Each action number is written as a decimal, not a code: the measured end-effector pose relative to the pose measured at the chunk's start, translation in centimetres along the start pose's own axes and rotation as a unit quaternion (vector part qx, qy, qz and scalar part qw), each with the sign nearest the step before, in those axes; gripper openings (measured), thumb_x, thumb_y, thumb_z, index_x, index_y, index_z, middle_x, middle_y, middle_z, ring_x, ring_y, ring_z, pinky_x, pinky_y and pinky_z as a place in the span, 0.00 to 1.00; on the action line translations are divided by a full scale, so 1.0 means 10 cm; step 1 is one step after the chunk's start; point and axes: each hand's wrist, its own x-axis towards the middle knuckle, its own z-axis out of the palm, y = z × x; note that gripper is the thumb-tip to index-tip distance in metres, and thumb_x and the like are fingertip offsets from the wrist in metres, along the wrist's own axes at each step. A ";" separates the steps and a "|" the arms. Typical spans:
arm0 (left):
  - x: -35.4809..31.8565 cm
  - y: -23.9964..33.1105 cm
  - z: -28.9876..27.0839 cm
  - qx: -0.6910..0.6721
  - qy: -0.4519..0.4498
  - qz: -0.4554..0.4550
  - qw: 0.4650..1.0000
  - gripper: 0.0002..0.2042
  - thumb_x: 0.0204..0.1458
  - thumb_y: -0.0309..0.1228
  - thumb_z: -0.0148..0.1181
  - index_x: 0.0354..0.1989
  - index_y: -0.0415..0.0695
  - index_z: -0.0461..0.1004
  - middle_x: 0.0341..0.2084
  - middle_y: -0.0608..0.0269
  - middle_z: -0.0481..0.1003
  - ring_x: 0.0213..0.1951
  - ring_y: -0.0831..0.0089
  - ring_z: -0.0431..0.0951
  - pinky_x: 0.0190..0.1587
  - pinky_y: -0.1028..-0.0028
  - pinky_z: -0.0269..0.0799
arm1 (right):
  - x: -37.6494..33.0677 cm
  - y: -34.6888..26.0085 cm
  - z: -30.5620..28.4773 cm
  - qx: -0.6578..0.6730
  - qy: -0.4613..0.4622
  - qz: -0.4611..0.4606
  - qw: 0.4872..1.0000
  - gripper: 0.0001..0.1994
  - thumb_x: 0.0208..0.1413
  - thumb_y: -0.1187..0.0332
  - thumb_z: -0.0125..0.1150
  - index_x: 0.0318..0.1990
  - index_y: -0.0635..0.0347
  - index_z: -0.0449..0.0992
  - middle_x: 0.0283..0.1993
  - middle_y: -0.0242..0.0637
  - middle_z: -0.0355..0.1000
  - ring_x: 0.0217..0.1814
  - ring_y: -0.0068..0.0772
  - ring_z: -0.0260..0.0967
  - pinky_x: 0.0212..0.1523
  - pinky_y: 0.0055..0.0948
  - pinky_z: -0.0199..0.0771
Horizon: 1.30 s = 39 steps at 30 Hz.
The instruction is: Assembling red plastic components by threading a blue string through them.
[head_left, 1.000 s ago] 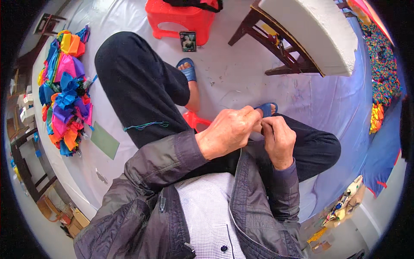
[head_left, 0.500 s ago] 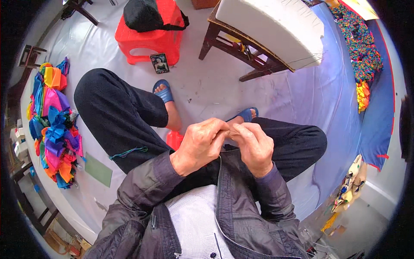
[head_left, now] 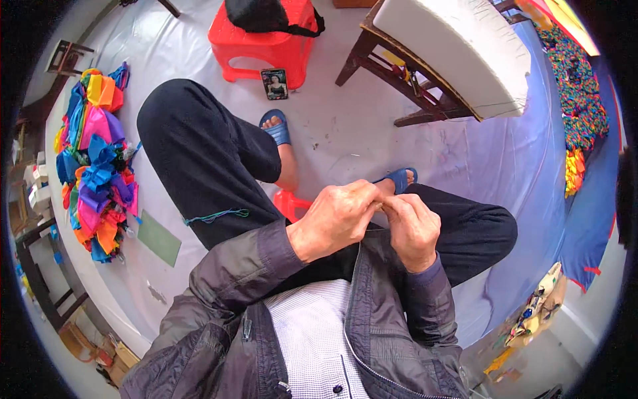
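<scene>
One pale plastic floor sheet (head_left: 485, 166): it spreads wide under the work place; I judge it is there to catch small scraps and dirt.

Trousered legs (head_left: 199, 139): the knees are opened wide, which seems to leave free room for the hands.

White foam block (head_left: 458, 53): it rests on a dark wooden stand (head_left: 415, 100), which probably lifts it to a convenient height.

Colourful fabric bundle (head_left: 100, 173): it lies far to the left, well apart from the hands, maybe put aside so that it does not disturb.

Red plastic stool (head_left: 229, 40): it stands ahead and carries a black cloth article (head_left: 259, 14), I suppose to keep this one clean.

Left hand (head_left: 332, 223) and right hand (head_left: 415, 233): they are together above the lap, fingertips (head_left: 374, 195) meeting, each with thumb and fingers pinched. From my distant post, such a close hold looks chosen for fine control.

Green flat rectangle (head_left: 159, 238): it lies beside the left leg; the reason I cannot tell.

Blue-green threads (head_left: 216, 215): they are draped across the left thigh, perhaps for easy reach.

Pinched spot: whatever is handled would be between the fingertips, which hide it; I cannot tell what it is.
</scene>
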 end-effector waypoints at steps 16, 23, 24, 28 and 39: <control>0.00 -0.05 0.00 0.040 -0.029 0.073 0.996 0.15 0.43 0.16 0.63 0.41 0.40 0.73 0.28 0.56 0.71 0.29 0.54 0.79 0.30 0.61 0.78 | -0.12 -0.02 -0.16 0.436 -0.077 0.453 0.774 0.04 0.61 0.76 0.65 0.38 0.70 0.79 0.23 0.31 0.72 0.18 0.22 0.65 0.20 0.21 0.61; -0.02 -0.06 0.08 0.017 -0.015 0.071 0.997 0.14 0.47 0.18 0.65 0.43 0.40 0.75 0.29 0.57 0.73 0.31 0.55 0.80 0.31 0.62 0.79 | -0.27 0.01 -0.07 0.644 -0.006 0.455 0.615 0.10 0.64 0.70 0.65 0.44 0.71 0.82 0.20 0.28 0.69 0.16 0.17 0.59 0.18 0.20 0.55; -0.02 -0.05 0.08 0.017 -0.015 0.071 0.997 0.14 0.47 0.18 0.65 0.43 0.40 0.75 0.29 0.57 0.73 0.31 0.55 0.80 0.31 0.62 0.79 | -0.27 -0.01 -0.05 0.667 0.017 0.446 0.596 0.11 0.64 0.70 0.64 0.44 0.71 0.82 0.20 0.28 0.69 0.16 0.17 0.58 0.18 0.20 0.54; -0.01 -0.03 0.07 0.025 -0.019 0.061 0.998 0.12 0.50 0.19 0.65 0.43 0.40 0.76 0.30 0.57 0.74 0.31 0.55 0.81 0.31 0.63 0.79 | -0.23 -0.08 0.03 0.571 0.088 0.459 0.675 0.09 0.64 0.72 0.65 0.45 0.71 0.83 0.21 0.28 0.70 0.17 0.15 0.58 0.18 0.20 0.52; -0.02 -0.02 -0.01 0.060 -0.046 0.076 0.994 0.14 0.45 0.17 0.63 0.42 0.40 0.74 0.31 0.56 0.74 0.31 0.54 0.80 0.30 0.60 0.78 | -0.18 -0.03 -0.02 0.259 0.001 0.327 0.909 0.08 0.57 0.81 0.68 0.44 0.67 0.85 0.28 0.33 0.79 0.26 0.19 0.72 0.27 0.23 0.69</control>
